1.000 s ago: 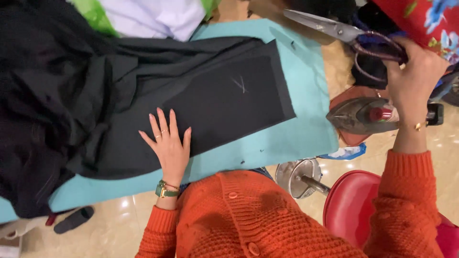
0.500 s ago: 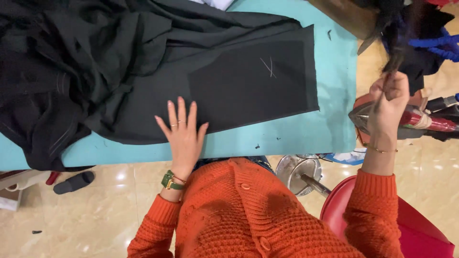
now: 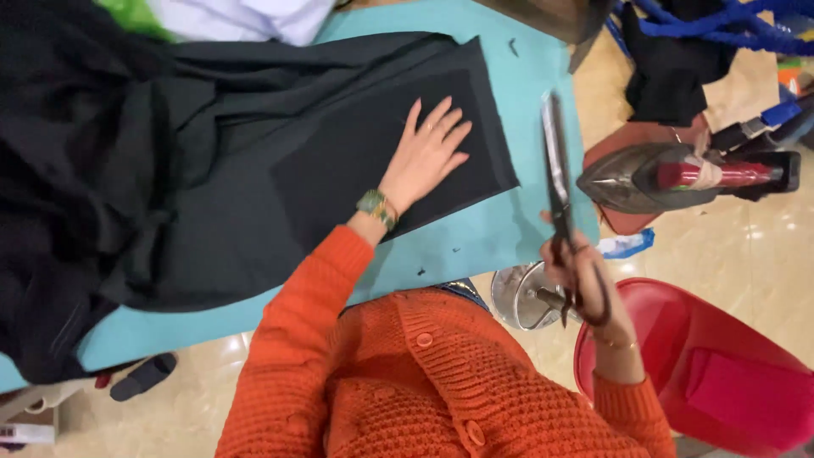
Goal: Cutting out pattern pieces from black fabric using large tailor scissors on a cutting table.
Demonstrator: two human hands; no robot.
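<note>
A teal table [image 3: 526,229] carries black cloth [image 3: 254,170] (bunched at the far left). The left hand [image 3: 428,157] lies flat on the cloth, fingers spread. The right hand [image 3: 585,284], fingers clamped through the handles, holds scissors [image 3: 557,182] beside an iron [image 3: 653,174].

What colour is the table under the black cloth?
Light teal table, clearest in the head view.

Left hand [image 3: 428,157] moved farther up the black fabric [image 3: 254,170]; right hand [image 3: 585,284] brought the scissors [image 3: 557,182] down beside the bench [image 3: 543,229] edge.
</note>
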